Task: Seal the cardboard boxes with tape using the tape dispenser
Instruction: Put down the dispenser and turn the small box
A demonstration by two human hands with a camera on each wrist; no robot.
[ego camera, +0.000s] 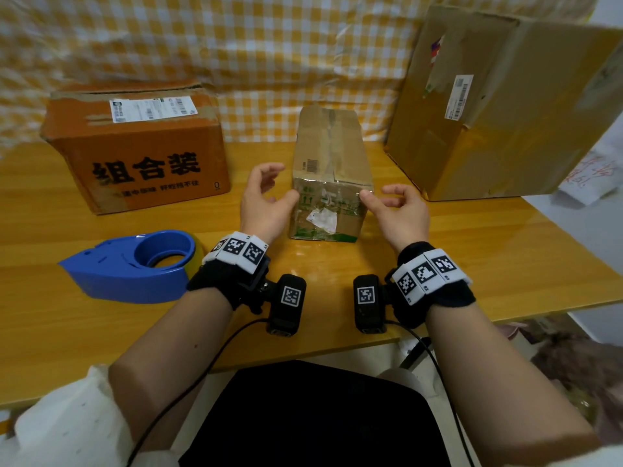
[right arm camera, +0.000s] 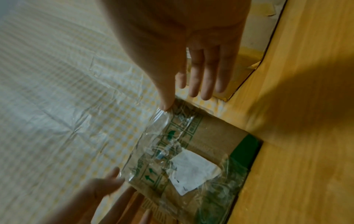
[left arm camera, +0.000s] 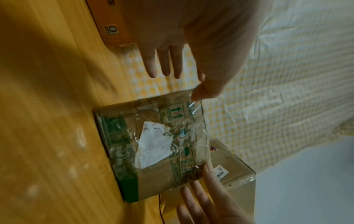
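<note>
A small brown cardboard box (ego camera: 332,153) stands lengthwise mid-table, its near end wrapped in crinkled clear tape over a white label (left arm camera: 153,145). My left hand (ego camera: 276,187) is at the box's near left corner, its thumb (left arm camera: 199,94) touching the taped top edge and its fingers straight and spread. My right hand (ego camera: 381,197) mirrors it at the near right corner, thumb (right arm camera: 166,106) on the taped edge (right arm camera: 162,121), fingers loose and off the box. Neither hand holds anything. The blue tape dispenser (ego camera: 135,267) lies on the table to the left of my left wrist.
An orange printed carton (ego camera: 141,146) sits at the back left. A large brown box (ego camera: 488,106) leans at the back right. The wooden table (ego camera: 337,264) ends close to my body; a checked yellow cloth (ego camera: 236,45) hangs behind.
</note>
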